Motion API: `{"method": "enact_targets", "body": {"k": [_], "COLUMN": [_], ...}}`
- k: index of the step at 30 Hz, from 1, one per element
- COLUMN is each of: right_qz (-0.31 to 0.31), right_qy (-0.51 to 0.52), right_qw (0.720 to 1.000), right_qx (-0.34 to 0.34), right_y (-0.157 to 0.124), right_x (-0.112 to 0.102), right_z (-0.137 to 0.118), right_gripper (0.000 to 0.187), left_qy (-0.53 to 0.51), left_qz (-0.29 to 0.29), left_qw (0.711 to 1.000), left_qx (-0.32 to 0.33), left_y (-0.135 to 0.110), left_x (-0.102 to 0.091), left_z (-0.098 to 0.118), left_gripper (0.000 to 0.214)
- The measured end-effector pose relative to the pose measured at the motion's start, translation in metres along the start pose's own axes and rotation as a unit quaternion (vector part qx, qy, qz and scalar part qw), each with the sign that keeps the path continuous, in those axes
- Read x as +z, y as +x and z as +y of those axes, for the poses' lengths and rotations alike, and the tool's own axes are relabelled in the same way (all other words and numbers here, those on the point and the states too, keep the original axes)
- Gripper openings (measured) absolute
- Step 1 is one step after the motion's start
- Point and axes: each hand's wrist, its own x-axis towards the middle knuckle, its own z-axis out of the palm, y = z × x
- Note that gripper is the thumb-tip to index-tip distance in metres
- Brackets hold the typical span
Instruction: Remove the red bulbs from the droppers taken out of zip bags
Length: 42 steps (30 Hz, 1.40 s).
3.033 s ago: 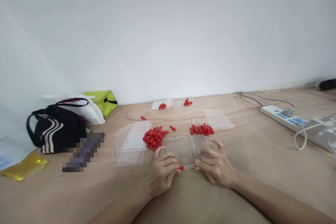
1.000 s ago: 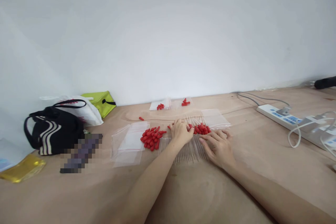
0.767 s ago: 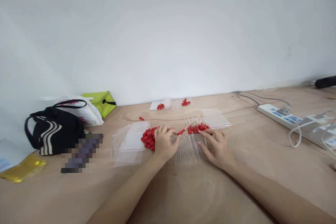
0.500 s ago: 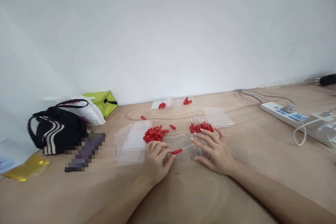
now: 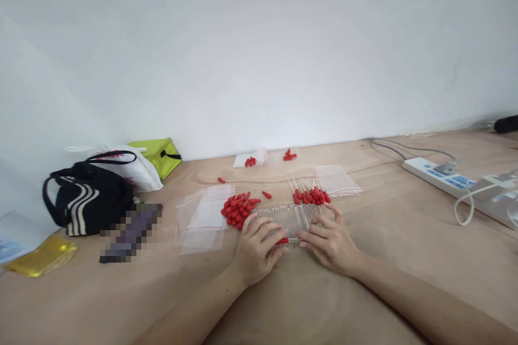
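In the head view, my left hand is closed around a red rubber dropper bulb. My right hand pinches a thin clear glass tube, which lines up with the bulb's end; how far it sits inside, I cannot tell. Beneath and beyond both hands lies a row of clear glass tubes side by side. Loose red bulbs are heaped beyond my left hand. Past my right hand, several droppers with red bulbs lie together, thin stems pointing away from me.
Clear zip bags lie left of the heap, and more bags at the right. Small bags with red bulbs rest near the wall. A power strip with cables stands right; a black bag stands left.
My left hand has moved right with the red bulb. My right hand has drawn in closer, its fingers now bunched on the tube, and the tube lies more level.
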Motion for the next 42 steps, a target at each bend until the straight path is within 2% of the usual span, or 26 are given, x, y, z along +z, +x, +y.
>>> {"method": "enact_targets", "body": {"k": [2,5,9,14,17,19,22,26,29,32,35,38,42], "right_qz": [-0.002,-0.010,-0.027,-0.031,-0.013,0.005,0.023,0.015,0.003,-0.014,-0.036,-0.054,-0.072], "right_qy": [0.004,0.018,0.031,-0.015,-0.049,-0.073,-0.103,-0.122,-0.127,-0.118,-0.105,-0.097,-0.092], "right_qw": [1.000,0.999,0.999,0.996,0.994,0.990,0.984,0.981,0.982,0.984,0.985,0.986,0.987], "right_qx": [-0.009,-0.028,-0.032,0.081,0.101,0.117,0.144,0.149,0.137,0.131,0.133,0.124,0.110], "right_y": [0.000,0.001,0.000,-0.007,-0.005,-0.004,-0.003,-0.005,-0.004,-0.002,-0.001,0.000,0.002], "right_x": [-0.001,-0.002,-0.008,-0.019,-0.015,-0.011,-0.006,-0.004,-0.002,-0.001,-0.001,-0.003,-0.005], "right_z": [-0.002,-0.005,-0.002,0.018,0.022,0.022,0.022,0.024,0.023,0.019,0.015,0.013,0.012], "right_gripper": [0.014,0.017,0.020,0.026,0.023,0.024,0.025,0.024,0.024,0.024,0.023,0.029,0.040], "left_qy": [0.003,0.009,0.025,0.094,0.061,0.057,0.078,0.052,0.058,0.063,0.073,0.081,0.095], "left_qz": [0.017,0.037,0.015,0.024,0.049,0.080,0.108,0.074,0.018,-0.035,-0.063,-0.076,-0.064], "left_qw": [1.000,0.999,1.000,0.993,0.994,0.989,0.965,0.929,0.897,0.889,0.886,0.882,0.882], "left_qx": [0.004,0.003,0.004,-0.068,-0.074,-0.112,-0.225,-0.359,-0.437,-0.452,-0.455,-0.458,-0.457], "left_y": [-0.001,-0.002,-0.006,-0.027,-0.040,-0.041,-0.030,-0.001,0.018,0.027,0.026,0.023,0.024], "left_x": [0.003,0.006,-0.004,-0.032,-0.041,-0.043,-0.043,-0.043,-0.038,-0.031,-0.025,-0.023,-0.026], "left_z": [0.002,0.006,0.002,-0.026,-0.039,-0.047,-0.066,-0.101,-0.116,-0.117,-0.112,-0.110,-0.110], "left_gripper": [0.012,0.013,0.016,0.017,0.012,0.016,0.022,0.031,0.035,0.032,0.027,0.026,0.027]}}
